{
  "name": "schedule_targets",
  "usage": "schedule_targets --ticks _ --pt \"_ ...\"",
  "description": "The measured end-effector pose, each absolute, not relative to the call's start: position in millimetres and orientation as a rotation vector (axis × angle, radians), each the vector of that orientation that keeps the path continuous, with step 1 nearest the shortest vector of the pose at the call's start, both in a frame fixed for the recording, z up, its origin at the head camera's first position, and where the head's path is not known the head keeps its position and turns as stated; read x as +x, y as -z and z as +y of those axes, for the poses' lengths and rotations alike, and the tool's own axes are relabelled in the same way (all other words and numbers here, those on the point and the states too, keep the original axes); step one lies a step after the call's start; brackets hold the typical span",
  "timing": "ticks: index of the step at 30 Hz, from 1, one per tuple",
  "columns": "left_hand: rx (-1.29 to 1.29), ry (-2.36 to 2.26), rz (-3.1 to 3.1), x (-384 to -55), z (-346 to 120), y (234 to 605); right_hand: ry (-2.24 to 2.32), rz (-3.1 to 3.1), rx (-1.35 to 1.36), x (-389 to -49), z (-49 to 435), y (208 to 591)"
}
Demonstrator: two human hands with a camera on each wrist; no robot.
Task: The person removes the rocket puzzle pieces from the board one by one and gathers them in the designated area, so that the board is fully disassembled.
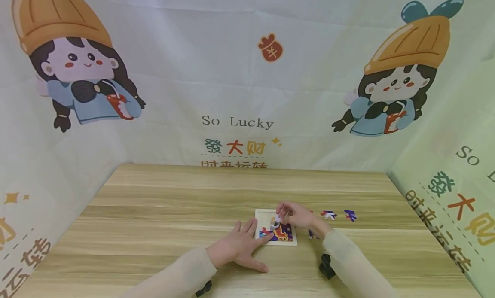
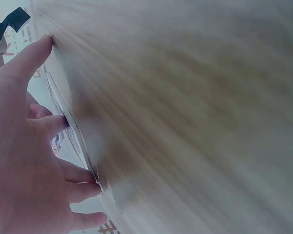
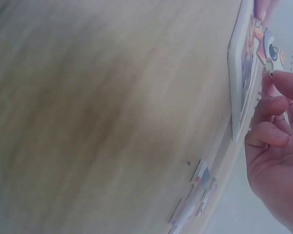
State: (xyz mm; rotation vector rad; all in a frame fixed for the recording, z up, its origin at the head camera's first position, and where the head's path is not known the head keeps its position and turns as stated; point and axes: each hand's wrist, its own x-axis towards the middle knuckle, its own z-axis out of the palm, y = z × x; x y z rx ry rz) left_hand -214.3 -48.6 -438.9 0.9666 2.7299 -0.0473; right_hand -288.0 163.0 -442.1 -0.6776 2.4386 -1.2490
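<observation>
A white-rimmed puzzle tray lies on the table, with colourful pieces fitted in its lower part. My left hand rests spread at the tray's left edge, its fingers straight; one finger reaches over the lower rim onto the puzzle. From the right, my right hand pinches a puzzle piece between thumb and finger over the tray. That piece carries a pale, eye-like print and stands tilted in the right wrist view. Whether it touches the pieces below, I cannot tell.
Loose puzzle pieces lie right of the tray: one orange and white, one purple, and another partly behind the right wrist. The wood-grain table meets a printed cloth backdrop at the back.
</observation>
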Motion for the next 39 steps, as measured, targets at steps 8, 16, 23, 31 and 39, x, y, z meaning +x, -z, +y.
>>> schedule_targets --ticks 8,16,23,31,39 --pt "0.968 0.054 2.731 -213.5 -48.8 438.1 1.337 2.4 -0.723 -284.9 173.7 436.6" --pt "0.974 0.049 2.74 -211.9 -48.2 436.8 1.289 2.403 -0.708 -283.7 192.3 435.2" --pt "0.978 0.042 2.739 -212.5 -48.4 436.9 1.325 2.348 -0.706 -279.0 210.7 435.3" --pt "0.995 0.036 2.742 -214.0 -49.1 438.9 1.347 2.344 -0.673 -272.3 232.8 434.6" --pt "0.993 0.046 2.743 -213.9 -49.1 439.0 1.349 2.378 -0.605 -265.7 255.1 429.0"
